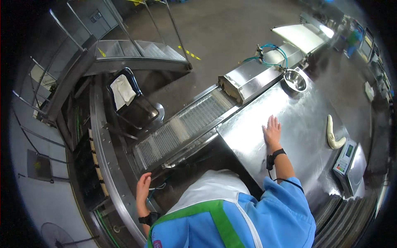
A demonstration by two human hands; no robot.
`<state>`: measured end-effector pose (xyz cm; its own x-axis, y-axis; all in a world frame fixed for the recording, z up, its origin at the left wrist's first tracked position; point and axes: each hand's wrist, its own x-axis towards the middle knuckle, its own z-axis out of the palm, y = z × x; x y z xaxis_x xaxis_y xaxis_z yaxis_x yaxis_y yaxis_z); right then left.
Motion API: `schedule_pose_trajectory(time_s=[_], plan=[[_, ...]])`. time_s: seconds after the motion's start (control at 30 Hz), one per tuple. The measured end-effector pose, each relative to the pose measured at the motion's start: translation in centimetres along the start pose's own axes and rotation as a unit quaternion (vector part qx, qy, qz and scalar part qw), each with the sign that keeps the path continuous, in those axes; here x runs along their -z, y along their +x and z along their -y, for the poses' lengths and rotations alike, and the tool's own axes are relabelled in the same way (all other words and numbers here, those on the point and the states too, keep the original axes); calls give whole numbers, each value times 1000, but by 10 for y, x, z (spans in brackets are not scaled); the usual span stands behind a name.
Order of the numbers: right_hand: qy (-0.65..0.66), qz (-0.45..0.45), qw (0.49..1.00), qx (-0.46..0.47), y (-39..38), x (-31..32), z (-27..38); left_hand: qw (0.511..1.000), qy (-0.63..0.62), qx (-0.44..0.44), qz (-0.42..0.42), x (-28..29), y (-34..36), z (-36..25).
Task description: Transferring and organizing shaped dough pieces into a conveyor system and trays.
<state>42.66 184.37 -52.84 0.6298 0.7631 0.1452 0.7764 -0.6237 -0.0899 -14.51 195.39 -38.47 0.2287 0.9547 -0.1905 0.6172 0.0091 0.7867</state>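
My right hand (272,131) lies with its fingers stretched out on a shiny steel table (246,142), holding nothing. Off to its right on the same table is a long, pale, curved piece that looks like dough (332,134), bent like a hook at its near end. My left hand (143,188) hangs empty near the close end of a wire-mesh conveyor belt (182,126), fingers loosely extended. Whether it touches the steel frame there, I cannot tell. A dark band circles each wrist.
A steel bowl (294,80) sits at the table's far corner, beside a metal conveyor cover (258,76) with blue-green hoses. A digital scale (349,159) stands at the right edge. Beyond the belt are a chair with a white cloth (123,91) and metal steps (140,49).
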Motion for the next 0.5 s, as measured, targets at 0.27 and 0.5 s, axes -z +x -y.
schedule_pose_trajectory(time_s=[0.27, 0.5], plan=[[-6, 21, 993, -118, -35, 20, -83, 999, 14, -8, 38, -13, 30, -12], [-20, 5, 981, -194, -132, 30, -118, 998, 22, -53, 38, -21, 76, 37]])
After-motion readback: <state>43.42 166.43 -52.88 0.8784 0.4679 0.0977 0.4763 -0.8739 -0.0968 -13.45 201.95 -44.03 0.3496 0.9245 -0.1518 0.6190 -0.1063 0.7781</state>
